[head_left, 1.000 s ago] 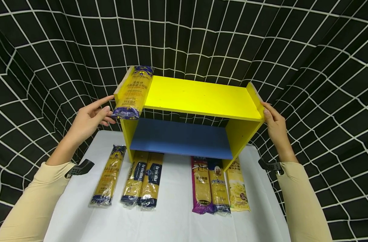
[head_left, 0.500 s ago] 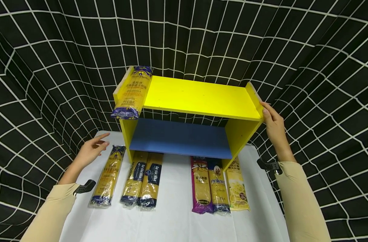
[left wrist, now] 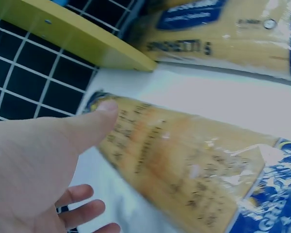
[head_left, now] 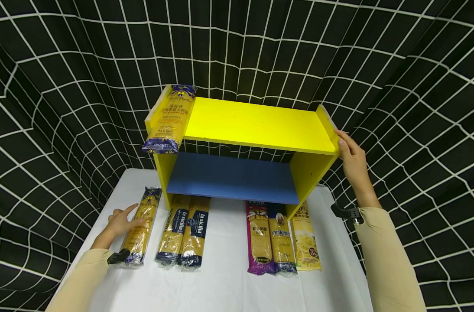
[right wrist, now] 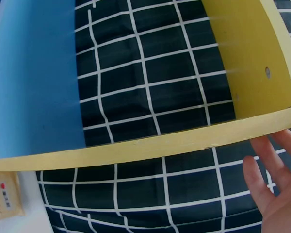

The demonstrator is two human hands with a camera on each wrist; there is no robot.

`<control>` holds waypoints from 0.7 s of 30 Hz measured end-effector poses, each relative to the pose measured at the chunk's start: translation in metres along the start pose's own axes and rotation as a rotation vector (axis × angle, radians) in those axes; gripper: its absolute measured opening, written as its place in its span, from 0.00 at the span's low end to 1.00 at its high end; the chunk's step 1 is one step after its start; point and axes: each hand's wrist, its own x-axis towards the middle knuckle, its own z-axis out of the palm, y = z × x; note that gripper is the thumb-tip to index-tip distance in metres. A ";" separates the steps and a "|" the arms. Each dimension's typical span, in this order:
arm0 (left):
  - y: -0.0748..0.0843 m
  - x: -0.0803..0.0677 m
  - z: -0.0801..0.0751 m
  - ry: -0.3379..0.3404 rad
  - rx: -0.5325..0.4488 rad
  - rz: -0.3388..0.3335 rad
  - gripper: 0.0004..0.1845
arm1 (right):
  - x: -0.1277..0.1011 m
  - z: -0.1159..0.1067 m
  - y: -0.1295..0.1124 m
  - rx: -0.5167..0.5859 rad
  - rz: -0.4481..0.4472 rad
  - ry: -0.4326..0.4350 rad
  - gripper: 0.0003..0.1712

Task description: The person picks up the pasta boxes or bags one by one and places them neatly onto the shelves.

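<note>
A yellow shelf with a blue lower board stands on a white table. One spaghetti pack lies at the left end of the top board. My right hand rests with straight fingers against the shelf's right side wall; in the right wrist view the fingers lie just under the yellow edge. My left hand is low on the table, touching the leftmost yellow-and-blue spaghetti pack. The left wrist view shows the thumb laid on that pack.
Two "la sicilia" packs lie side by side in front of the shelf's left leg. Three more pasta packs lie at the front right. Black cloth with a white grid surrounds the table on all sides.
My left hand has dropped from beside the pack on the top board down to the table and now touches the leftmost pack. The right hand has stayed on the shelf's side.
</note>
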 end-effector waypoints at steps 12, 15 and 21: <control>0.004 -0.003 0.026 -0.092 -0.061 -0.101 0.47 | 0.001 0.001 0.001 0.004 0.004 0.013 0.26; 0.005 -0.004 0.028 -0.079 -0.052 -0.104 0.47 | 0.001 0.001 0.002 0.006 0.005 0.017 0.26; 0.010 -0.004 0.030 -0.063 -0.011 -0.093 0.48 | 0.001 0.002 0.003 0.011 -0.003 0.016 0.26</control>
